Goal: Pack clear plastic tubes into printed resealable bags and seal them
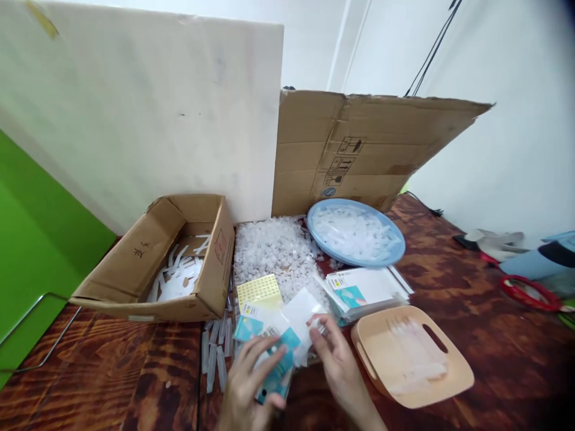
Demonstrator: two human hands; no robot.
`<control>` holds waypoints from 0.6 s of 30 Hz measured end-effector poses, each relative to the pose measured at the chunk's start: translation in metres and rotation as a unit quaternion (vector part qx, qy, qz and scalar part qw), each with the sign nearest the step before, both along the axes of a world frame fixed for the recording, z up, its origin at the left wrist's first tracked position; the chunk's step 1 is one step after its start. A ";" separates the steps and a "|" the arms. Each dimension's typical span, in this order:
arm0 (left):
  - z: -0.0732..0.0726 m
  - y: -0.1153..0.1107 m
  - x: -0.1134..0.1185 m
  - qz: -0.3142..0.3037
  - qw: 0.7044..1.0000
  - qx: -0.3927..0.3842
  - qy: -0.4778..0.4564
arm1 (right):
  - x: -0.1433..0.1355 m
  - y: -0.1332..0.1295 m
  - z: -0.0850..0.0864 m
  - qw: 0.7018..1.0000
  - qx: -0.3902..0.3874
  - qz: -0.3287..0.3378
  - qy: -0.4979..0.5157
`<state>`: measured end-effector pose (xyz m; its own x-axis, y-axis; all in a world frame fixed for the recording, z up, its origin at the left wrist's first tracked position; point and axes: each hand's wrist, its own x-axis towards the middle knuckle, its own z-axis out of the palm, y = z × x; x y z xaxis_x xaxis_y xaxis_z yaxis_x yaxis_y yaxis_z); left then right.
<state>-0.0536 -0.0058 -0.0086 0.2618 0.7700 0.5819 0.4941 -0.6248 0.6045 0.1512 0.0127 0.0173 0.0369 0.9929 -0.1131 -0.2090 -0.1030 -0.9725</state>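
Observation:
My left hand is closed round a teal-and-white printed packet, low in the middle of the view. Right beside it, my right hand pinches a small clear plastic piece between thumb and fingertips; its exact kind is hard to make out. Another teal-and-white packet lies just beyond my left hand. Behind that is a yellow sheet of small round stickers. A broad heap of small clear plastic pieces spreads out past both hands.
An open cardboard box with white strips stands left. Loose clear strips lie near it. A blue tray of clear pieces, a packet stack and a tan basket with translucent sleeves are right. A cardboard sheet stands behind.

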 end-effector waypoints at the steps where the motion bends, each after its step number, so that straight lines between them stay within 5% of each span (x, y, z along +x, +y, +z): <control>1: 0.000 -0.002 -0.005 0.026 0.997 -0.059 -0.029 | 0.002 -0.002 0.004 0.998 0.004 0.048 -0.043; 3: 0.001 -0.002 -0.008 0.065 0.975 -0.187 -0.098 | 0.007 -0.008 0.014 0.978 0.013 0.170 -0.118; 7: 0.003 0.004 0.003 -0.015 0.879 -0.419 -0.227 | 0.021 -0.012 0.027 0.946 0.009 0.298 -0.128; 10: 0.000 0.005 0.012 0.019 0.812 -0.466 -0.351 | 0.038 0.002 0.021 0.974 -0.025 0.217 -0.058; 13: -0.001 0.000 0.016 0.038 0.781 -0.469 -0.411 | 0.054 0.025 0.015 0.990 -0.017 0.100 -0.102; 18: 0.005 -0.005 0.025 -0.018 0.755 -0.507 -0.417 | 0.062 0.046 0.021 0.957 0.108 0.160 -0.217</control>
